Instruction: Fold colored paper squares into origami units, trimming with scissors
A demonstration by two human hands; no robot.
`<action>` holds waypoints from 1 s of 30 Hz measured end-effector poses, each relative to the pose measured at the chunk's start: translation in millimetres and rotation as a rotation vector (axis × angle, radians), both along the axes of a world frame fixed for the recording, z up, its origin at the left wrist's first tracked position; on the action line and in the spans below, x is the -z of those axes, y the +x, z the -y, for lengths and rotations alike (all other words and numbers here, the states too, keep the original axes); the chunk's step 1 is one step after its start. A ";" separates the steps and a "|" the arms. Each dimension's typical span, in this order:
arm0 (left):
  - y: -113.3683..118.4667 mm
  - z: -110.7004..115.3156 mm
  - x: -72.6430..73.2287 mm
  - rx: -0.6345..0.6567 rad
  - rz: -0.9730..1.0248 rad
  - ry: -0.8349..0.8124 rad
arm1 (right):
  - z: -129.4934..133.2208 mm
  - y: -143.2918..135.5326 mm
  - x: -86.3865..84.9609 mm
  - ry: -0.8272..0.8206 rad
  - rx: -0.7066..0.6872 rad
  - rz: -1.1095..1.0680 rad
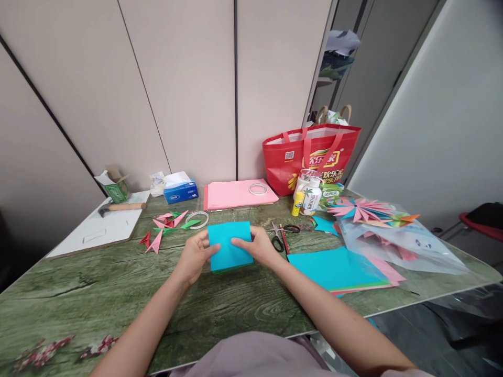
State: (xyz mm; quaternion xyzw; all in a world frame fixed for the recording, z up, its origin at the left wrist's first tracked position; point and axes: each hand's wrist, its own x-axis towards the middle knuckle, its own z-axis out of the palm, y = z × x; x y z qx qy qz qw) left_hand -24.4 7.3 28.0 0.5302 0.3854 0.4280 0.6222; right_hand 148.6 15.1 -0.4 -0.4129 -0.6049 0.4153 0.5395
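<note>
A small stack of square paper [231, 254], blue on top with a green edge below, is held up over the table between both hands. My left hand [195, 255] grips its left side, thumb on the front and fingers behind. At the right side my right hand [257, 245] pinches the sheets in the same way, its thumb lying across the blue face. Scissors [280, 235] with black handles and a red pencil [284, 241] lie just beyond the right hand. Past the left hand are folded pink, red and green paper pieces [167, 222] and a roll of tape [196, 220].
Larger blue sheets [338, 267] lie at the right, near a plastic bag [408, 246] topped by a folded paper flower [359, 210]. Behind stand pink paper [236, 195], a tissue box [181, 191], a glue stick [297, 203], white bottles [312, 196] and a red bag [281, 162]. A hammer [121, 207] rests on a white board [98, 230].
</note>
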 end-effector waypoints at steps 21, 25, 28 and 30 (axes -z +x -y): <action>-4.6 -9.5 -2.2 -0.055 -0.006 -0.138 | 5.8 2.4 -5.8 0.239 -0.022 0.129; -0.4 -4.7 -3.4 0.002 0.053 -0.054 | 3.0 1.7 -2.3 0.196 0.110 0.131; 0.9 -3.2 -2.4 0.026 0.110 0.044 | 3.3 1.7 -3.9 0.191 0.136 0.129; 1.1 -2.8 -0.8 0.014 0.082 0.083 | 4.4 1.0 -5.3 0.204 0.122 0.103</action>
